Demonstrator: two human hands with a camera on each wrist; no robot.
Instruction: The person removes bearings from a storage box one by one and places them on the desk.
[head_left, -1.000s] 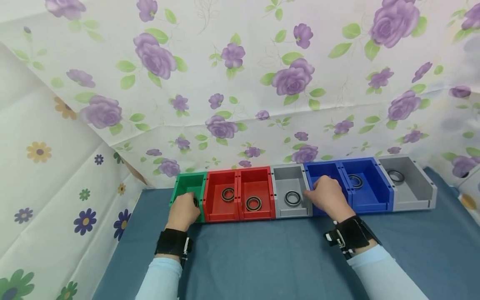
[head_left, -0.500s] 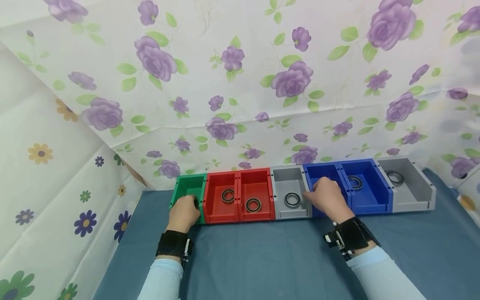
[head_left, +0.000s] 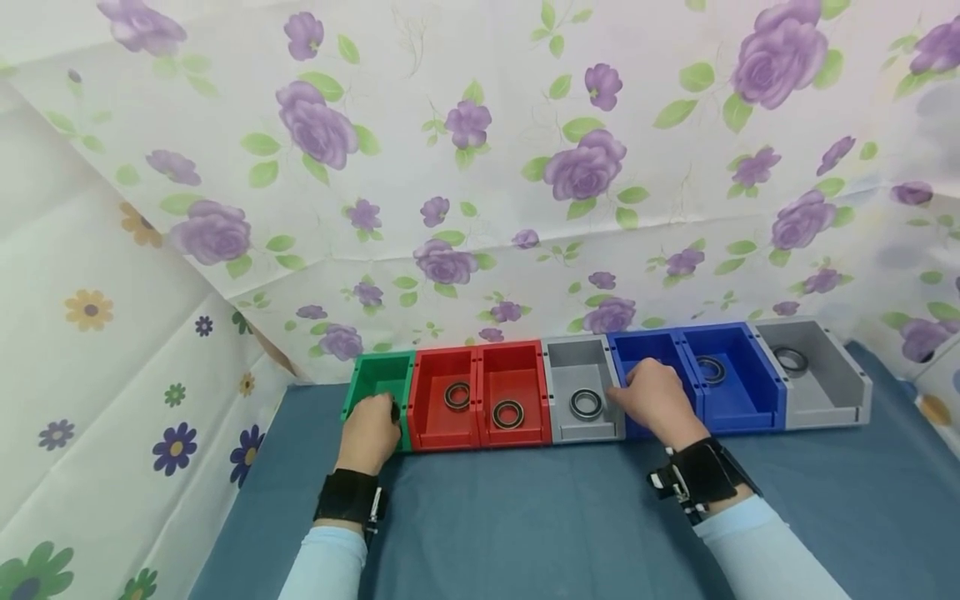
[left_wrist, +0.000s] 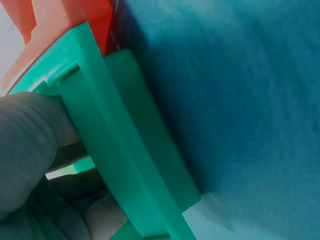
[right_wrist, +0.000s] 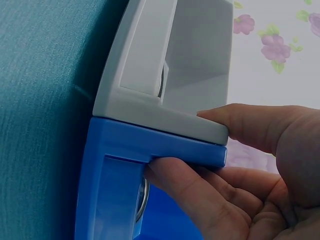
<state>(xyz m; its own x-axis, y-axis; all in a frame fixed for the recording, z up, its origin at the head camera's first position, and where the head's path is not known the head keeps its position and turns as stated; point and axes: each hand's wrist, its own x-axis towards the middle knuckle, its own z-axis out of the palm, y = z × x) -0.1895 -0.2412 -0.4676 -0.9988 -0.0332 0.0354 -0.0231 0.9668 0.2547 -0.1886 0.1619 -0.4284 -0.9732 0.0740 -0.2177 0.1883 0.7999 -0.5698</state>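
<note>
Green bin clenched by the left hand, blue bin by the right hand; the ring at nine o'clock of the right hand could jolt if either tugs.

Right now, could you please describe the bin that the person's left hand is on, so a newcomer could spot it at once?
A row of bins stands along the back of the blue table. The green bin is at its far left end, under the left hand. It is the only green one, beside two red bins.
</note>
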